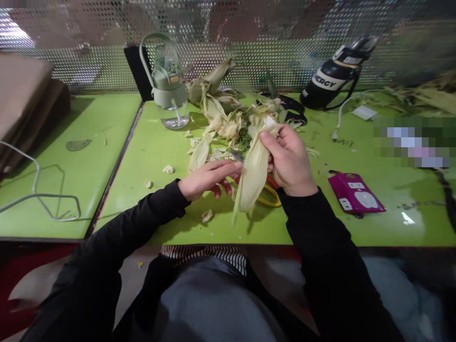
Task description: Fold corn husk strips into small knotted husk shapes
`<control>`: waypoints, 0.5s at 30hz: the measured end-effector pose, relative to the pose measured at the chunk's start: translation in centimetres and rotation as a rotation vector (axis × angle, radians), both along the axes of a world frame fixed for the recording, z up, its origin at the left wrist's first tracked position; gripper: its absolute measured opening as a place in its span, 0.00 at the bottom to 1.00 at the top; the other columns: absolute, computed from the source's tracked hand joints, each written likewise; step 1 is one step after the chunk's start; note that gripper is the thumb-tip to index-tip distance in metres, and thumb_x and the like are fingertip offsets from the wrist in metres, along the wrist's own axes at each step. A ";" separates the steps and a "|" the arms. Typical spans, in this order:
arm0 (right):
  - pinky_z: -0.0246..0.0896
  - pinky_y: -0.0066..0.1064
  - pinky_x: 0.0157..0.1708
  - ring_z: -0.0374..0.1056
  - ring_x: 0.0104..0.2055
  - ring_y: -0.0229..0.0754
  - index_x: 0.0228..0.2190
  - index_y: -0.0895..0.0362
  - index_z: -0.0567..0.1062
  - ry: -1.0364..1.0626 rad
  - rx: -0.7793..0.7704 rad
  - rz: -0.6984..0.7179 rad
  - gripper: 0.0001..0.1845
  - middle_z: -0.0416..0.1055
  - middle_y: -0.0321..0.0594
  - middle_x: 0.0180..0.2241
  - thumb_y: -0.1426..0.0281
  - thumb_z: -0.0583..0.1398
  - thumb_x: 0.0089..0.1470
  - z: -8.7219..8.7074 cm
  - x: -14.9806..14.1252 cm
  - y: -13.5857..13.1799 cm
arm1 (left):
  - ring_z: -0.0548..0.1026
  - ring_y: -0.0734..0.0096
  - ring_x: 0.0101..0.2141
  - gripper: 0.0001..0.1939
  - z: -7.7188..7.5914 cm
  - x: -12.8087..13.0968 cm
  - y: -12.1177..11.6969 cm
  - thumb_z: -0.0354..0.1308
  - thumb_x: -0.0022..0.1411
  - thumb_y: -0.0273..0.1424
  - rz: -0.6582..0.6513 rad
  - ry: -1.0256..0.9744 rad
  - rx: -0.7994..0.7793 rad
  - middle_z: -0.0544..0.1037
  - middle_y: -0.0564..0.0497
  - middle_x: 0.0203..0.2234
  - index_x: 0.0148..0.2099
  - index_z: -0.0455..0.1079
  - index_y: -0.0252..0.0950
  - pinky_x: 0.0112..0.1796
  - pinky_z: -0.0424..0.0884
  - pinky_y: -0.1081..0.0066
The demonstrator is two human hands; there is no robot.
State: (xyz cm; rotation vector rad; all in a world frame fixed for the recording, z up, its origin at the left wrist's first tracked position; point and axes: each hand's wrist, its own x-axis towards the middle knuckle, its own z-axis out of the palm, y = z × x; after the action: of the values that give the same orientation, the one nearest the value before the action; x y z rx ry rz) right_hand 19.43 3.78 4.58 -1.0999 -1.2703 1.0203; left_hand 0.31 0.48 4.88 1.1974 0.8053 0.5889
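My right hand [290, 161] pinches the top of a pale corn husk [253, 175], which hangs down over the table. Beside it, my left hand [213, 176] is stretched out with its fingers toward the husk's left edge; whether they touch it I cannot tell. Partly hidden behind the husk lie scissors [269, 195] with yellow and red handles. Beyond both hands is a heap of dried corn husks [228, 121], with small cut scraps [218, 154] in front of it. Another husk piece [200, 154] lies just past my left hand.
A green-topped water bottle [170, 95] stands behind the heap on the left. A black bottle [331, 78] leans against the mesh partition [249, 57]. A purple power strip [356, 194] and a white charger [364, 112] lie right. Brown cardboard [24, 95] and a cable [37, 175] are left.
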 end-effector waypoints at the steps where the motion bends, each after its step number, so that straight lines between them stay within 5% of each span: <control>1: 0.43 0.28 0.10 0.51 0.15 0.31 0.32 0.50 0.68 -0.001 -0.002 -0.009 0.18 0.63 0.28 0.21 0.55 0.69 0.51 0.1 -0.1 -0.1 | 0.71 0.84 0.22 0.07 0.0 0.1 -0.1 0.58 0.65 0.32 0.004 -0.001 0.017 0.72 0.55 0.28 0.38 0.67 0.33 0.17 0.61 0.82; 8: 0.39 0.28 0.11 0.47 0.14 0.30 0.30 0.51 0.70 0.055 -0.130 0.049 0.15 0.57 0.27 0.19 0.58 0.68 0.51 0.3 0.2 0.0 | 0.65 0.86 0.17 0.06 -0.3 0.5 0.3 0.52 0.64 0.19 0.004 0.053 0.091 0.65 0.63 0.17 0.40 0.62 0.34 0.16 0.58 0.83; 15: 0.60 0.30 0.20 0.59 0.21 0.34 0.28 0.52 0.71 0.151 -0.234 0.129 0.14 0.62 0.31 0.22 0.59 0.68 0.53 0.3 0.1 -0.1 | 0.75 0.75 0.20 0.21 -0.2 0.1 -0.5 0.54 0.62 0.24 -0.086 -0.096 0.163 0.69 0.61 0.21 0.55 0.53 0.38 0.17 0.64 0.78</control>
State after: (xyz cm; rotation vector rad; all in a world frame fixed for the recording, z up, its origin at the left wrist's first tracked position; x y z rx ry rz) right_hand 19.55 3.70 4.93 -1.1042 -1.1313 1.3508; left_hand 0.39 -0.02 4.71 1.3355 0.6311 0.6453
